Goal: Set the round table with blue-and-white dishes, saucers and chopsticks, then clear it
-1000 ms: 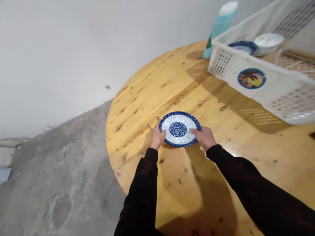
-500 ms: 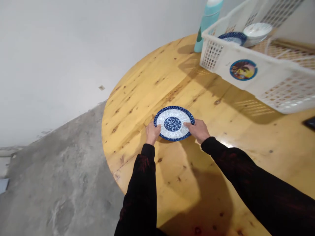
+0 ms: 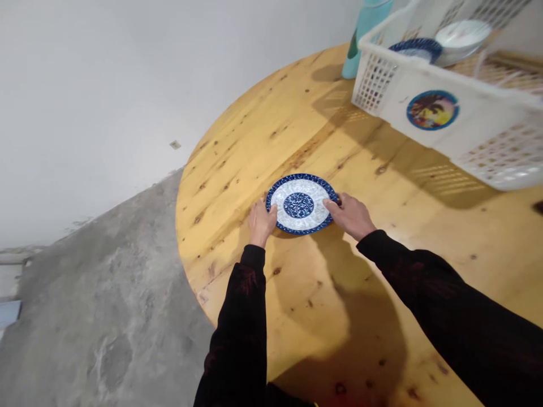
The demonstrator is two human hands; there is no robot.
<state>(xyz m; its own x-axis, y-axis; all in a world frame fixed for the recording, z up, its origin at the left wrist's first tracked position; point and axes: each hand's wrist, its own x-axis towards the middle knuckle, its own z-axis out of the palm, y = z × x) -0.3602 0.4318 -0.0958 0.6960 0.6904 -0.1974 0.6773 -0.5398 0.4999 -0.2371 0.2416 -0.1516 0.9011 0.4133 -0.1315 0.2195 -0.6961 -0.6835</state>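
One plate (image 3: 298,204), blue-rimmed, on or just above the wooden table (image 3: 237,169); can't tell if it touches. Clock centred on it, going left to right. Concrete floor (image 3: 139,294) off at 8 to 9 o'clock, past the table's curved edge; nearest drop is 9, so least slack that way. Left hand (image 3: 261,222) at 8 to 9, narrow pinch on the plate, thumb over rim, other fingers mostly hidden. Plate itself: looks like glazed ceramic, so likely stiff, fairly light, slick if wet, chips or breaks if dropped. Best hold probably opposite rims, 9 and 3, thumbs on top, fingers under. Right hand (image 3: 353,216) at 3 to 4, also pinching it narrowly, thumb reaching further onto the face. Blue bottle (image 3: 369,25) at 1, top cut off by frame. White basket (image 3: 394,107) from 1 to 3, near the bottle, holding a second plate (image 3: 424,45) and white bowl (image 3: 462,35). Stretch of wood between plate and basket gives room toward 12 to 2; basket wall blocks beyond.
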